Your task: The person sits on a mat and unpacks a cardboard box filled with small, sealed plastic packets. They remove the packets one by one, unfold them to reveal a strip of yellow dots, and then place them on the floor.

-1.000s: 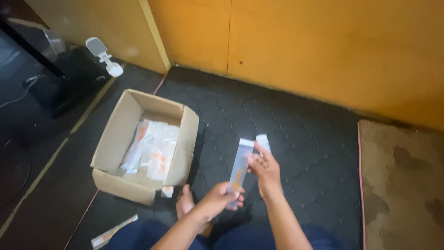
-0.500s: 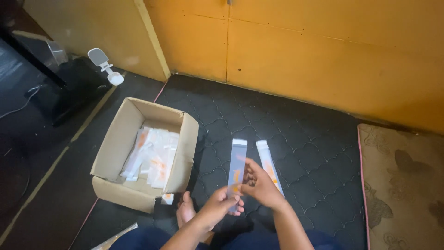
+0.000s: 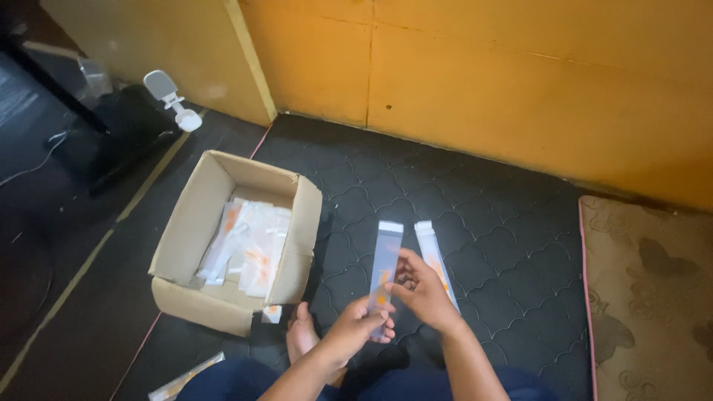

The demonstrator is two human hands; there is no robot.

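I sit on a dark quilted mat (image 3: 475,193). My left hand (image 3: 359,324) grips the lower end of a long clear plastic sleeve (image 3: 385,260) with a white top strip and a small orange item inside, held upright. My right hand (image 3: 423,291) pinches the same sleeve at its middle from the right. A second similar sleeve (image 3: 432,252) lies flat on the mat just to the right, partly hidden behind my right hand. My bare foot (image 3: 301,334) rests below the sleeves.
An open cardboard box (image 3: 186,245) stands at the left, holding several more packets (image 3: 249,249). A white stand (image 3: 172,96) sits at the far left by the yellow wall (image 3: 520,82). A patterned brown mat (image 3: 653,297) lies right. Another packet (image 3: 182,380) lies at bottom left.
One sleeve that was in my right hand now lies on the mat. Both hands have come down and together onto the remaining sleeve.
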